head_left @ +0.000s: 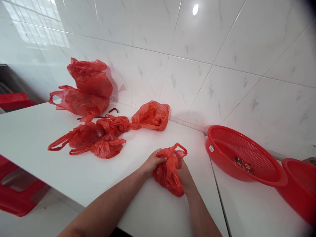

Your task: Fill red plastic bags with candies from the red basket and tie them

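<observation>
The left hand and right hand grip a red bag at the desk's near right, right fingers partly hidden. Thin plastic probably tears easily; light, even pressure suits it.

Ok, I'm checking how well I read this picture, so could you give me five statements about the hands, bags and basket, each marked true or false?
1. The left hand and right hand hold the same red plastic bag. True.
2. The red mesh basket stands to the left of both hands. False: the red mesh basket is to their right.
3. A white label is on the basket's outside. True.
4. Every other bag is blue. False: the other bags in view are red too.
5. Small items lie inside the basket. True.
</observation>
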{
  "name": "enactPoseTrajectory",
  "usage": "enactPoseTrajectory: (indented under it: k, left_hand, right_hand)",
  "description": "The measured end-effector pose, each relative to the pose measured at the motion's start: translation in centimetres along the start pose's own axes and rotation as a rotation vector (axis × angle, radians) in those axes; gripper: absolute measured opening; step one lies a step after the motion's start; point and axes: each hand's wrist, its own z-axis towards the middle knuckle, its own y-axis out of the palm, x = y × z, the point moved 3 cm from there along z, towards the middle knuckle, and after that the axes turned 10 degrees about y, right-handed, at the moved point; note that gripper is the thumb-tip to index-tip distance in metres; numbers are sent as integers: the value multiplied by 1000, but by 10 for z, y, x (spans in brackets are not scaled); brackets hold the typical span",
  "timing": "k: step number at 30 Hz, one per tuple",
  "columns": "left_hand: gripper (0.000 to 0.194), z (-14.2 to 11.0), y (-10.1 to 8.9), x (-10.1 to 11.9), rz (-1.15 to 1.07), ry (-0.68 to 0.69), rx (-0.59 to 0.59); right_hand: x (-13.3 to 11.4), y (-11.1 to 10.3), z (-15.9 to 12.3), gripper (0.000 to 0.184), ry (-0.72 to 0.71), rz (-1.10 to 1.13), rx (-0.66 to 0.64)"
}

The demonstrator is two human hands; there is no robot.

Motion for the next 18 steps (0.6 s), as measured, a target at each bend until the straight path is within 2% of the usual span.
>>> enactPoseTrajectory:
  k: [3,5,8,14,16,18]
  left_hand:
    - [26,0,1,-4,165,11,1]
    - [30,-2,2,-4,321,49,26]
    - [55,-9,9,2,507,170,31]
    - [91,-22,28,14,644,371,-160]
    - [88,-22,28,12,616,378,-164]
    - [72,-19,26,8,525,315,-113]
  right_hand:
    - [6,-3,3,42,62,-40,-9]
    - [10,-8,5,37,125,-45,33]
    - [10,-16,5,27,167,-80,111]
    - [1,-17,0,19,136,-73,179]
    - [-2,-13,-3,18,129,-104,172]
    - [-5,-9,-6,21,126,-168,134]
